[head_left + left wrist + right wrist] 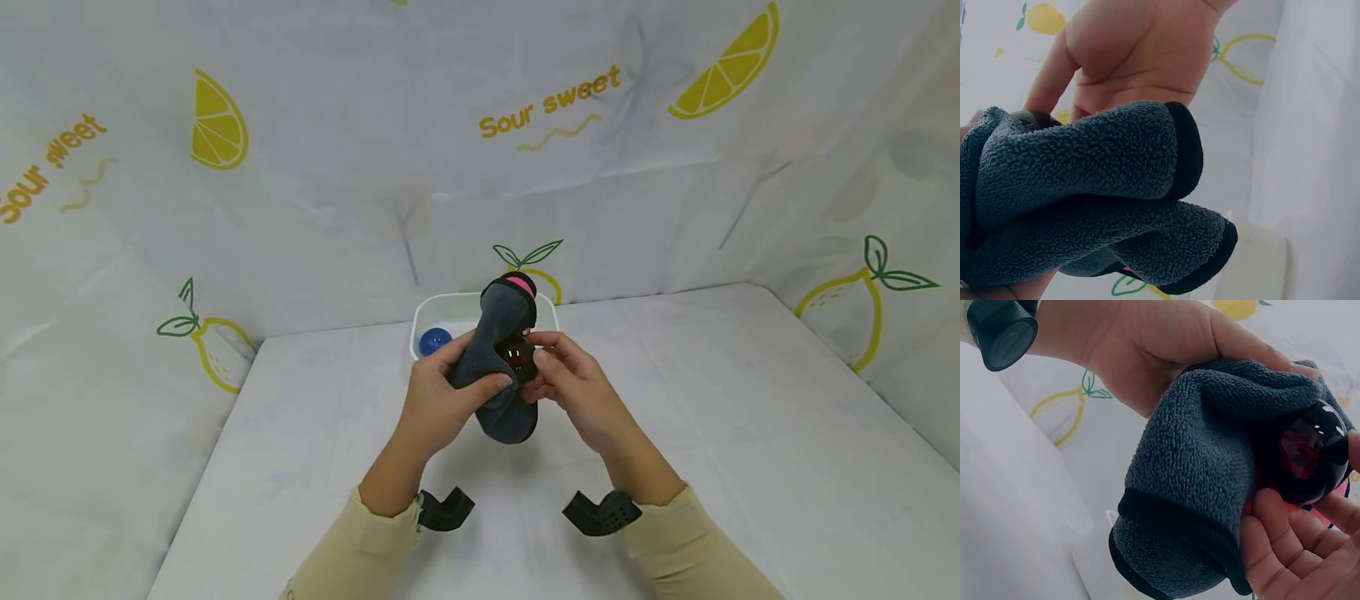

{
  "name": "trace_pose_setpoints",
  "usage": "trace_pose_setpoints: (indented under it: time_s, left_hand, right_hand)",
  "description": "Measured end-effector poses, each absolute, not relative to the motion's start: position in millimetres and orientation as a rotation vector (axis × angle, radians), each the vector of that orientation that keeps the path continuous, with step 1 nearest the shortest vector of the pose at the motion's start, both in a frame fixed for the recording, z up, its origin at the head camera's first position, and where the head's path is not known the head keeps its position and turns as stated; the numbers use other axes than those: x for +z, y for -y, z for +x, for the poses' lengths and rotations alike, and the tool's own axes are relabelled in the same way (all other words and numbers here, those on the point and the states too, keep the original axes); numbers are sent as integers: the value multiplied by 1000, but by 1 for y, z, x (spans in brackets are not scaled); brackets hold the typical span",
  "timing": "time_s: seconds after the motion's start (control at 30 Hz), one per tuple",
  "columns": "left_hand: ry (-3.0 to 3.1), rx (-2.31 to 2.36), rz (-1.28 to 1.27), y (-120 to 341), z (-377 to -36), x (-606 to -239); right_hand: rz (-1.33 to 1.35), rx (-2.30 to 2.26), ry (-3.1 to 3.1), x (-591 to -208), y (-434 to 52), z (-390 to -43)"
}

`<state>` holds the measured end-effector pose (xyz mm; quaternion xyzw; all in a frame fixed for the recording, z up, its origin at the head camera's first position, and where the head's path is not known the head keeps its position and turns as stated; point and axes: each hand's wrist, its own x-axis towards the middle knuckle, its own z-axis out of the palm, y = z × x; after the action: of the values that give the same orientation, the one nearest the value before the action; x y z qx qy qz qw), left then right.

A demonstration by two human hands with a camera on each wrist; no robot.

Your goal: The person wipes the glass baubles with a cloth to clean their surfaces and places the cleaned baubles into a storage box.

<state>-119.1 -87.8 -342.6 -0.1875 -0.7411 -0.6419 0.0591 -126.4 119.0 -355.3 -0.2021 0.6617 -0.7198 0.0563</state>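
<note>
A grey-blue fleecy cloth (504, 310) with black edging and a pink patch is held up in front of me, folded about a glossy dark ball (1310, 450) with a red glint. My left hand (438, 402) grips the cloth from the left, its thumb across the front fold. From the other side my right hand (576, 385) holds the ball between thumb and fingers. In the right wrist view some right fingertips rest by the cloth's edge, under the ball. Folds of the cloth (1085, 162) hide most of the ball in the left wrist view.
Behind the hands a white tray (447, 305) stands on the white-covered table (720, 417), near the back wall. Inside it, at the left, lies a blue ball (434, 341). A lemon-printed sheet (322, 208) hangs behind and at both sides.
</note>
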Motion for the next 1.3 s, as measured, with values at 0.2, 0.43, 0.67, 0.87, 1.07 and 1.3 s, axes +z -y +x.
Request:
trace_pose_setpoints:
  time_s: [0.2, 0.43, 0.67, 0.87, 1.07, 1.3]
  left_hand:
    - [2281, -1914, -562, 86, -118, -342]
    - [2300, -1904, -559, 85, -120, -342]
    - [2289, -1919, -575, 85, -120, -343]
    - [2293, -1929, -576, 87, -120, -344]
    - [2339, -1928, -572, 87, -120, -344]
    - [2380, -1905, -538, 87, -119, -341]
  right_hand:
    - [-584, -2178, -2038, -357, -116, -124]
    - [-522, -2175, -1997, -359, -112, -123]
    - [-523, -2113, -2119, -353, -112, -121]
    - [-572, -2037, -2233, -349, -110, -118]
    - [-509, -1993, -2301, -347, -107, -117]
    - [-495, -1969, -2296, -347, -108, -116]
